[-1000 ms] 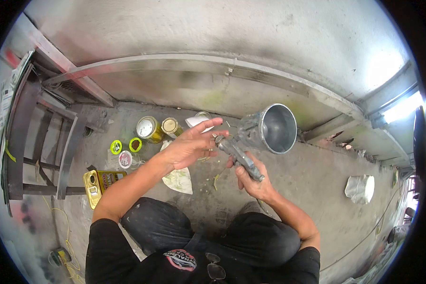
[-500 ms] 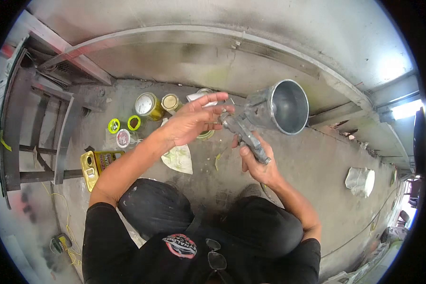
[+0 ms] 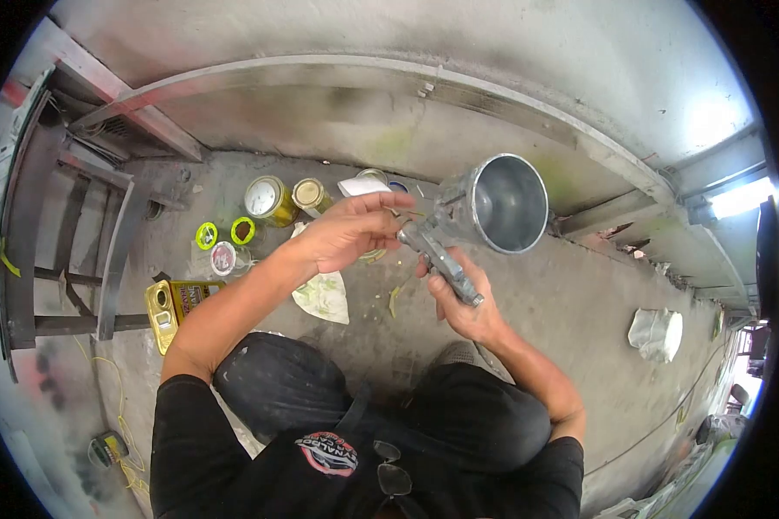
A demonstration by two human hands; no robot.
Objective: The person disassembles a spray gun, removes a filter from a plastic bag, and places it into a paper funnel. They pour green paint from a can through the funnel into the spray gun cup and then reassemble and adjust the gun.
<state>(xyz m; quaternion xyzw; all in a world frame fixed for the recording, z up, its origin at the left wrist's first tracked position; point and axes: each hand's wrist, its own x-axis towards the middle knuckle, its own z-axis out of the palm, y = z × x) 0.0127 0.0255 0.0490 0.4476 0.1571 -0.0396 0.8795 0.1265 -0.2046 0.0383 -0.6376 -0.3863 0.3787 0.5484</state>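
Observation:
My right hand (image 3: 469,298) is wrapped around the handle of a grey metal spray gun (image 3: 441,259). Attached to the gun is a round metal cup (image 3: 509,203), tilted so that its open mouth faces me. At the gun's near-left end, my left hand (image 3: 359,232) has its fingers bent together. A thin sliver shows by these fingertips, too small to name. The fingers hide part of the gun's end.
On the floor stand a gold paint can (image 3: 270,201), a smaller can (image 3: 312,195), lime-rimmed jars (image 3: 243,230) and a rectangular gold tin (image 3: 180,304). A stained cloth (image 3: 322,298) lies before me. A white container (image 3: 656,335) sits right; a dark frame (image 3: 112,259) stands left.
The spray gun and its cup have shifted slightly left and down with my right hand. My left fingers have bent closer together at the gun's end.

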